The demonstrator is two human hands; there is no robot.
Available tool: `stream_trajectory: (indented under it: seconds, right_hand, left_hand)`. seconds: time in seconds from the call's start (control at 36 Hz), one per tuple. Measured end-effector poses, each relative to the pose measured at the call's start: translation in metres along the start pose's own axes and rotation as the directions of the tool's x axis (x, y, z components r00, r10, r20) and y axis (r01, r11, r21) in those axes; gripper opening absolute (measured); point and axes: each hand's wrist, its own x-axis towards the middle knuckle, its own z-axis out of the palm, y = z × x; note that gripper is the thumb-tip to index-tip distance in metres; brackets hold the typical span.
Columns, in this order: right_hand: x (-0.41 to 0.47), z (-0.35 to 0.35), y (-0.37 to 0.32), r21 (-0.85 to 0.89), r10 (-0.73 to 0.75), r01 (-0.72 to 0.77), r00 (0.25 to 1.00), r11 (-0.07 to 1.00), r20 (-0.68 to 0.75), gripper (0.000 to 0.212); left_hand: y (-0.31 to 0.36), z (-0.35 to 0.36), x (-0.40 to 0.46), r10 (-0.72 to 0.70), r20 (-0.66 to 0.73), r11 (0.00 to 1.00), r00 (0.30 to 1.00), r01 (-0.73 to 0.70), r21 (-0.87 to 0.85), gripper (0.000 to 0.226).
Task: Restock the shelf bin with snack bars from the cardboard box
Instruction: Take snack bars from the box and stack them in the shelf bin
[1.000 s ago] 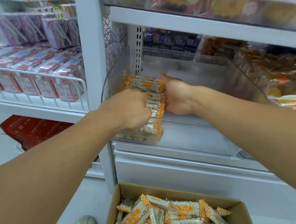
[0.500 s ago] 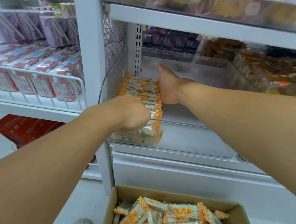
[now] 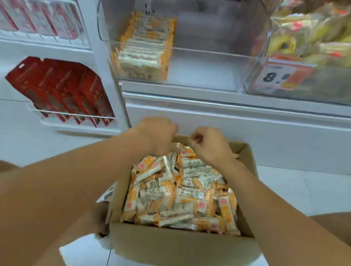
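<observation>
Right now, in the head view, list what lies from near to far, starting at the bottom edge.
cardboard box → loose snack bars in it → left hand and right hand over its far end → white shelf base → clear shelf bin with stacked bars.

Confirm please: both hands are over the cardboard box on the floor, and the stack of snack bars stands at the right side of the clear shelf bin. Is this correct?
Not fully. The head view shows the stack of snack bars at the left side of the clear shelf bin, not the right; the rest of the bin floor is bare. The other part holds: the left hand and right hand are over the cardboard box on the floor.
</observation>
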Motion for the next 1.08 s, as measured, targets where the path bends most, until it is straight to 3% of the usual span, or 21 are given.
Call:
stream_trajectory:
  seconds: [0.03, 0.06, 0.14, 0.17, 0.22, 0.31, 0.39, 0.44, 0.5, 0.56, 0.64, 0.72, 0.83, 0.94, 1.08]
  right_hand:
    - [-0.012, 0.01, 0.013, -0.115, 0.034, -0.018, 0.991, 0.993, 0.132, 0.03]
    - [-0.023, 0.019, 0.026, -0.181, 0.091, -0.045, 0.962, 0.982, 0.257, 0.055]
    - [-0.056, 0.038, 0.05, -0.226, 0.256, -0.149, 0.767, 0.963, 0.588, 0.117]
    - [-0.065, 0.042, 0.054, -0.234, 0.27, -0.151, 0.714, 0.96, 0.646, 0.128]
    - [-0.079, 0.047, 0.058, -0.23, 0.258, -0.137, 0.71, 0.963, 0.656, 0.135]
    - [-0.085, 0.05, 0.053, -0.174, 0.201, -0.119, 0.771, 0.978, 0.604, 0.115]
    - [-0.084, 0.051, 0.038, -0.224, 0.132, 0.002, 0.801, 0.975, 0.584, 0.081]
    - [-0.084, 0.051, 0.029, -0.251, 0.102, 0.062, 0.801, 0.966, 0.591, 0.068]
    - [-0.086, 0.054, 0.022, -0.272, 0.125, 0.073, 0.754, 0.96, 0.645, 0.071]
    - [-0.092, 0.061, 0.02, -0.296, 0.146, 0.08, 0.731, 0.952, 0.666, 0.085]
    - [-0.104, 0.075, 0.023, -0.315, 0.11, 0.101, 0.802, 0.944, 0.587, 0.106]
    - [-0.107, 0.078, 0.027, -0.298, 0.137, 0.044, 0.818, 0.954, 0.558, 0.126]
    - [-0.099, 0.07, 0.027, -0.251, 0.145, 0.01, 0.795, 0.968, 0.589, 0.105]
    - [-0.098, 0.066, 0.034, -0.12, 0.133, -0.074, 0.773, 0.99, 0.62, 0.091]
    - [-0.099, 0.076, 0.039, -0.075, 0.072, -0.028, 0.729, 0.997, 0.681, 0.06]
  left_hand:
    - [0.002, 0.026, -0.007, -0.054, 0.091, 0.998, 0.994, 0.056, -0.016, 0.047]
    - [0.004, 0.05, -0.014, -0.116, 0.157, 0.989, 0.981, 0.128, -0.07, 0.053]
    - [0.012, 0.114, -0.041, -0.218, 0.339, 0.914, 0.915, 0.313, -0.257, 0.078]
    - [0.018, 0.128, -0.051, -0.208, 0.397, 0.893, 0.894, 0.34, -0.297, 0.085]
    - [0.027, 0.151, -0.065, -0.162, 0.468, 0.816, 0.869, 0.385, -0.431, 0.088]
    - [0.039, 0.17, -0.071, -0.171, 0.49, 0.67, 0.855, 0.466, -0.579, 0.081]
    - [0.047, 0.167, -0.07, -0.168, 0.43, 0.727, 0.887, 0.406, -0.554, 0.071]
    - [0.046, 0.163, -0.07, -0.127, 0.428, 0.745, 0.895, 0.371, -0.554, 0.049]
    - [0.044, 0.157, -0.071, -0.07, 0.471, 0.766, 0.88, 0.349, -0.54, 0.049]
    - [0.042, 0.154, -0.071, -0.015, 0.539, 0.804, 0.842, 0.331, -0.494, 0.072]
    - [0.042, 0.154, -0.07, 0.032, 0.608, 0.857, 0.793, 0.291, -0.425, 0.091]
    - [0.043, 0.157, -0.066, 0.031, 0.581, 0.843, 0.813, 0.291, -0.453, 0.09]
    - [0.04, 0.162, -0.067, -0.031, 0.511, 0.854, 0.859, 0.288, -0.433, 0.074]
    - [0.033, 0.161, -0.071, -0.168, 0.402, 0.797, 0.9, 0.364, -0.482, 0.07]
    - [0.035, 0.152, -0.067, -0.308, 0.335, 0.595, 0.891, 0.454, -0.663, 0.071]
